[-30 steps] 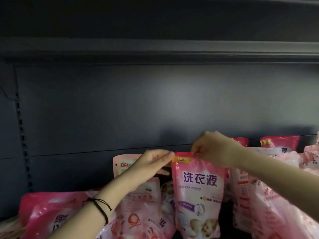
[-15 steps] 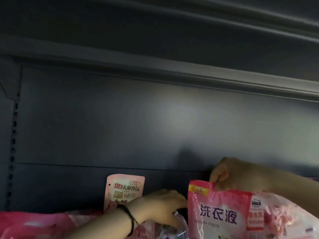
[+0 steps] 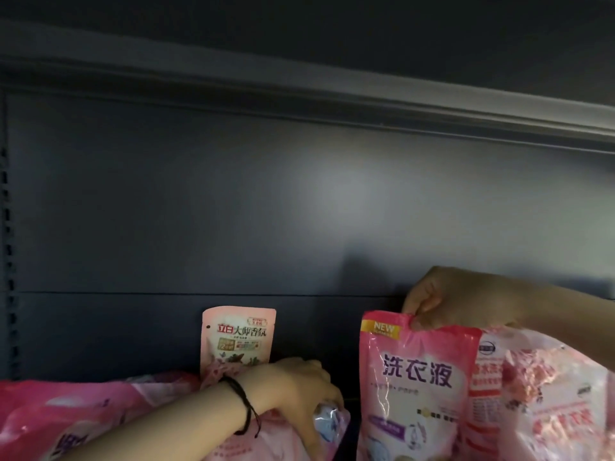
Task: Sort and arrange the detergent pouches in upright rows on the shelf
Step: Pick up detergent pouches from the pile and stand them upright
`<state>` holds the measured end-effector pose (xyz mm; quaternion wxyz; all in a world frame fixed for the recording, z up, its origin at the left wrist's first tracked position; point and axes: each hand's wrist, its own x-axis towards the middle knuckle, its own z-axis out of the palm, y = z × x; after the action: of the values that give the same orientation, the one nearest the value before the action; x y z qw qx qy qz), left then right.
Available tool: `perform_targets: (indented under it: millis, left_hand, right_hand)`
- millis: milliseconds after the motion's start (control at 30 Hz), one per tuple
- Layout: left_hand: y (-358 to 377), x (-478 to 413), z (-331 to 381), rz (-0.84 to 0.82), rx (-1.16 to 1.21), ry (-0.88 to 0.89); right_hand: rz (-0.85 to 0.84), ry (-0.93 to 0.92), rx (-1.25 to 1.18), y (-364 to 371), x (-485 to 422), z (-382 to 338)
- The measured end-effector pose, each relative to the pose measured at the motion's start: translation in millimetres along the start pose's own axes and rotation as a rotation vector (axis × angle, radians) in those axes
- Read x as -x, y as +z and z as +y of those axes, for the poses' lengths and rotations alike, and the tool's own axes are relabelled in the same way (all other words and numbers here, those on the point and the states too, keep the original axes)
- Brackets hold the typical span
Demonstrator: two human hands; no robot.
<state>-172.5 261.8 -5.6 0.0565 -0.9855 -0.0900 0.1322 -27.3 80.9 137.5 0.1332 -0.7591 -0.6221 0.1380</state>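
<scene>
An upright pink detergent pouch (image 3: pixel 416 387) with a yellow NEW corner and purple lettering stands at lower right. My right hand (image 3: pixel 446 304) pinches its top edge. My left hand (image 3: pixel 299 394), a black cord on its wrist, reaches down and grips a crinkled pink and white pouch (image 3: pixel 332 427) lying low between the rows. Behind that hand a smaller pale pink pouch (image 3: pixel 238 341) stands upright against the back wall. More pink pouches (image 3: pixel 549 394) lean to the right of the held one.
A heap of pink pouches (image 3: pixel 66 414) lies slumped at lower left. The dark shelf back panel (image 3: pixel 299 211) fills the view, with the lip of the shelf above (image 3: pixel 332 91) overhead and a slotted upright (image 3: pixel 8 261) at far left.
The view has tilted upward, so pouches sit lower in frame. My left hand dropped from the pouch's top corner down onto a low pouch. My right hand kept hold of the NEW pouch's top.
</scene>
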Motion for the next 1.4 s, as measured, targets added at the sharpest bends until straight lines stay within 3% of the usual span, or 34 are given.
perform_targets:
  millis: [333, 600, 700, 767, 900, 1000, 1167, 1400]
  left_hand:
    - [16, 42, 9, 0.043, 0.022, 0.001]
    - [14, 57, 14, -0.017, 0.033, -0.065]
    - [14, 58, 11, 0.008, 0.133, -0.085]
    - [14, 58, 9, 0.122, 0.353, -0.134]
    - [-1, 50, 9, 0.511, 0.854, -0.304]
    - [-15, 35, 18, 0.674, 1.127, -0.268]
    - [-23, 15, 27, 0.804, 1.189, -0.317]
    - [-24, 15, 26, 0.82, 1.334, -0.337]
  right_hand:
    - [0.135, 0.002, 0.028, 6, -8, -2]
    - [0.171, -0.03, 0.086, 8, -37, -20]
    - [0.192, -0.069, 0.095, 9, -46, -24]
    - [0.187, -0.068, 0.118, 10, -50, -24]
    - [0.166, -0.06, 0.126, 11, -54, -23]
    - [0.163, -0.059, 0.153, 10, -55, -25]
    - [0.174, -0.049, 0.236, 10, -58, -29]
    - [0.112, -0.095, 0.447, 6, -53, -34]
